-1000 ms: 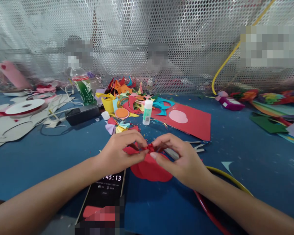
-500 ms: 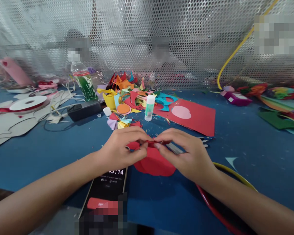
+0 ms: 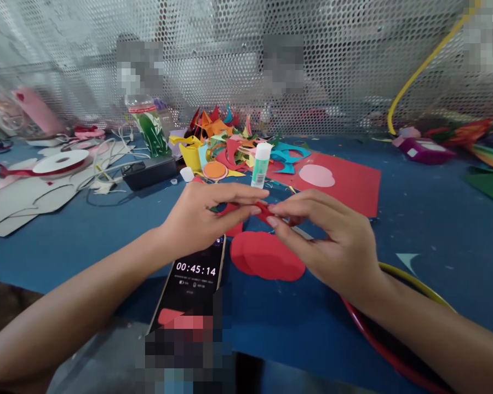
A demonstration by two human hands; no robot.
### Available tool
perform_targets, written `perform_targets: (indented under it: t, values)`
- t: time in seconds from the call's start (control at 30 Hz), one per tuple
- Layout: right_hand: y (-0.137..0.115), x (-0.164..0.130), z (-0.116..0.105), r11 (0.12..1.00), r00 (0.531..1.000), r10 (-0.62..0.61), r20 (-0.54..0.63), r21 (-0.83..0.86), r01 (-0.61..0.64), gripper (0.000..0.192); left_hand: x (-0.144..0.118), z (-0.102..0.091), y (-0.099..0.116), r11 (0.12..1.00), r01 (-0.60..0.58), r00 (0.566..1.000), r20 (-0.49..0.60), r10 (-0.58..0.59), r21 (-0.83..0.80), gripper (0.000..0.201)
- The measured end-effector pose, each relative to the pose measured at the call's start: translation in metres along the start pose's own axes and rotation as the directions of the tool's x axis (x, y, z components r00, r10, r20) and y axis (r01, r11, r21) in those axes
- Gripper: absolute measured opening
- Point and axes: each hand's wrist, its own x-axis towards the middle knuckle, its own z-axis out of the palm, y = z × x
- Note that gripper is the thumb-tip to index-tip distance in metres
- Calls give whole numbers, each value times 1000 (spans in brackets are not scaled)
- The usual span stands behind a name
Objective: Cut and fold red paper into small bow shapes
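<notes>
Left hand (image 3: 197, 219) and right hand (image 3: 332, 241) pinch a small red paper piece (image 3: 262, 210) between closed fingertips, glue stick (image 3: 261, 165) at twelve o'clock.

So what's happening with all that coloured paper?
A person is pinching a small red paper piece between the left hand and the right hand, above a blue table. A bigger red cutout lies just beneath. A phone showing a timer sits by the left wrist, a glue bottle behind.
</notes>
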Motion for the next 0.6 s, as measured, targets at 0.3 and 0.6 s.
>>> perform_targets:
  t: [0.3, 0.6]
  values:
    - [1, 1, 2, 998, 998, 60, 36, 22, -61, 9, -2, 5, -1, 998, -42, 998, -34, 44, 54, 13]
    - [-4, -1, 2, 997, 995, -20, 97, 76, 13, 10, -2, 6, 2, 997, -80, 994, 79, 80, 4, 12]
